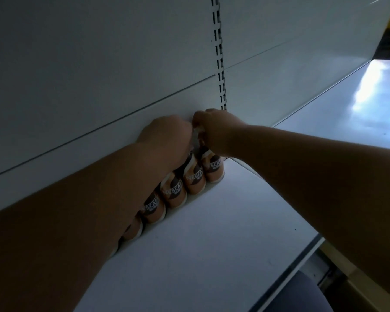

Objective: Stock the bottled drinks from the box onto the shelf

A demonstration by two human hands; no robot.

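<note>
Several small brown-and-orange coffee bottles [175,194] stand in a row against the white back panel of the shelf [212,233]. My left hand [164,136] rests over the tops of the bottles near the row's right end, fingers closed around one. My right hand [216,129] grips the top of the rightmost bottle [213,170], next to the slotted upright. My left forearm hides the bottles at the left end of the row. The box is out of view.
A slotted metal upright [220,52] runs up the back panel. The white shelf continues to the right [338,113] with a bright reflection. The shelf's front edge [302,260] runs at lower right, with a dark trouser leg [302,293] below.
</note>
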